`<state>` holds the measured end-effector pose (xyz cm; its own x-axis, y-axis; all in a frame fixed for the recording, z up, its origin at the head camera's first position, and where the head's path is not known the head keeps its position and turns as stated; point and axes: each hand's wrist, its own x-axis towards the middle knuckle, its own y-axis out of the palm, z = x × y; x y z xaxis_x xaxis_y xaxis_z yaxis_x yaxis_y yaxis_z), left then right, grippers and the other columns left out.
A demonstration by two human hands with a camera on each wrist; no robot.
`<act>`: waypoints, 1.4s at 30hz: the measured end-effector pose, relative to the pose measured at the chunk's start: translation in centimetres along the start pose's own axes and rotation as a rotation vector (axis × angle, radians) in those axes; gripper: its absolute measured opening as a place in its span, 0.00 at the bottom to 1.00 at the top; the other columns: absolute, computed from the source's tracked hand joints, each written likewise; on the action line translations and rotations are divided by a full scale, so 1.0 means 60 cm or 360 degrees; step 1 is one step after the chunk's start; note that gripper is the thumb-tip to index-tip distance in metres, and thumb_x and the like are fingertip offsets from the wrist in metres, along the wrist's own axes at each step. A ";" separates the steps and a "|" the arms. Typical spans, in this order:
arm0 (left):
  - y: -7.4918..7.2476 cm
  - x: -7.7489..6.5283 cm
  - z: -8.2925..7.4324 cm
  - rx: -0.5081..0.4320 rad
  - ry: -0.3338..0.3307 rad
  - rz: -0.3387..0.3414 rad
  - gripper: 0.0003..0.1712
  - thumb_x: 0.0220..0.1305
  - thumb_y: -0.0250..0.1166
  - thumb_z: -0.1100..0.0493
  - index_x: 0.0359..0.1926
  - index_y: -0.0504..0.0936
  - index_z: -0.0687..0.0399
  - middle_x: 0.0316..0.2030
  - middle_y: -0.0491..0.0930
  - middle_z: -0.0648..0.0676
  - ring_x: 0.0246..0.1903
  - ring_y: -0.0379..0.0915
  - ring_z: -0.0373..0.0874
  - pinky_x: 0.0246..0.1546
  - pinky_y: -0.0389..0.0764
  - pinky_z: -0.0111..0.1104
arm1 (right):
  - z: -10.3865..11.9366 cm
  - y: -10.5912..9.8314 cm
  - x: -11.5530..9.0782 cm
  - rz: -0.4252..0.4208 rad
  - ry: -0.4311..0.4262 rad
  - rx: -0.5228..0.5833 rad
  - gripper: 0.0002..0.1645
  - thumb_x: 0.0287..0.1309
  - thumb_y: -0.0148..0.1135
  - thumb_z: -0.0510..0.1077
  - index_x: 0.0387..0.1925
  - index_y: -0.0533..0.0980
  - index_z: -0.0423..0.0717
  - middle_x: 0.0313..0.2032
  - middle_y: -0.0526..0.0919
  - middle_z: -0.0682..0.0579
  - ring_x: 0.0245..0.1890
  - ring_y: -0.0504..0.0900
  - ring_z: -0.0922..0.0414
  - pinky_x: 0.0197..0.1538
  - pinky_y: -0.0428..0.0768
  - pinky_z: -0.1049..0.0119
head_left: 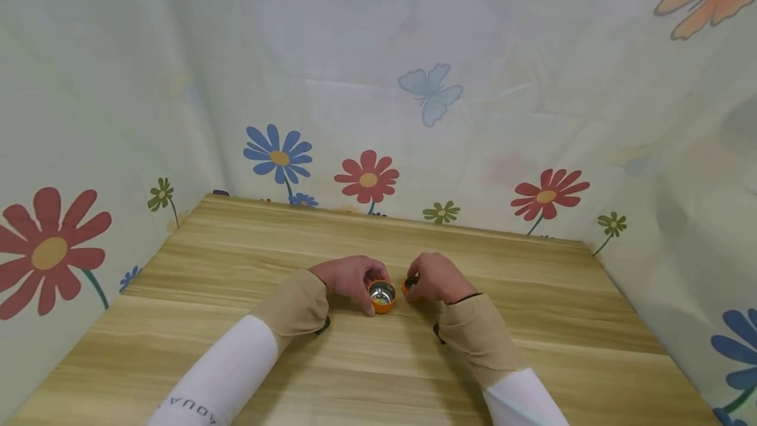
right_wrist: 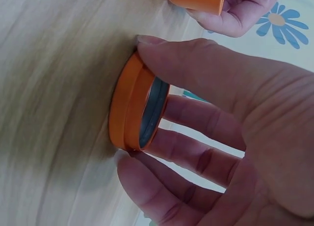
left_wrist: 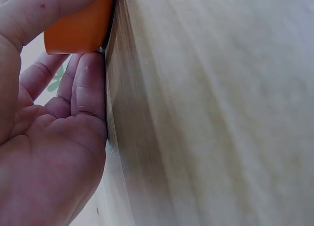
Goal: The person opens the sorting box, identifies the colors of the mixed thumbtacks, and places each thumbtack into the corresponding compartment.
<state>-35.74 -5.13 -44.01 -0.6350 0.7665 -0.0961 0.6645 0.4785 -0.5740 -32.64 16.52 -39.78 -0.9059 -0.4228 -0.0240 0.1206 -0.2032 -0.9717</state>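
A small round orange tin (head_left: 385,307) with a shiny metal inside stands on the table with its mouth facing up. My left hand (head_left: 353,279) grips it from the left, thumb on the near side and fingers round the far side. In the left wrist view the tin's orange wall (left_wrist: 81,32) shows between thumb and fingers, low against the tabletop. To the right, my right hand (head_left: 439,278) holds a shallow orange lid (right_wrist: 126,105) by its rim, between the thumb and several fingers. The lid's stepped edge and grey inner side show in the right wrist view, close to the wood.
The wood-grain table (head_left: 236,248) reaches out on all sides of the hands. Pale curtains (head_left: 331,31) printed with flowers and butterflies rise behind it and at both sides. Tan cuffs (head_left: 296,301) and white sleeves cover the forearms.
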 end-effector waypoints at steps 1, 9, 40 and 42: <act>-0.001 0.000 -0.002 0.0005 0.0002 -0.0001 0.30 0.34 0.81 0.64 0.42 0.77 0.47 0.37 0.78 0.47 0.37 0.73 0.41 0.40 0.75 0.31 | 0.001 -0.002 0.000 0.0001 0.0003 -0.0001 0.20 0.34 0.79 0.47 0.32 0.82 0.45 0.27 0.79 0.55 0.26 0.73 0.59 0.32 0.74 0.66; 0.001 0.005 -0.010 0.0025 0.0021 -0.0011 0.30 0.34 0.80 0.66 0.42 0.77 0.49 0.37 0.78 0.47 0.37 0.74 0.41 0.40 0.74 0.30 | -0.007 -0.005 -0.010 -0.0027 0.0025 0.0040 0.21 0.35 0.78 0.48 0.34 0.82 0.43 0.30 0.81 0.54 0.28 0.73 0.60 0.35 0.75 0.65; 0.003 0.002 0.002 -0.0052 -0.0019 -0.0041 0.31 0.32 0.81 0.66 0.41 0.77 0.49 0.36 0.78 0.49 0.37 0.73 0.42 0.39 0.74 0.31 | -0.013 0.025 -0.023 -0.0206 -0.0075 0.0138 0.20 0.37 0.69 0.45 0.39 0.81 0.46 0.29 0.78 0.53 0.26 0.70 0.59 0.32 0.71 0.64; 0.003 0.001 0.003 -0.0063 -0.0021 -0.0038 0.31 0.32 0.81 0.66 0.41 0.77 0.49 0.36 0.78 0.49 0.36 0.73 0.42 0.39 0.75 0.31 | -0.014 0.023 -0.025 -0.0204 -0.0065 0.0206 0.20 0.38 0.70 0.46 0.38 0.80 0.46 0.26 0.77 0.53 0.24 0.70 0.59 0.29 0.71 0.65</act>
<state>-35.71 -5.06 -44.27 -0.6561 0.7489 -0.0937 0.6639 0.5136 -0.5435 -31.47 17.62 -41.31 -0.9003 -0.4210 0.1104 0.0586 -0.3686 -0.9277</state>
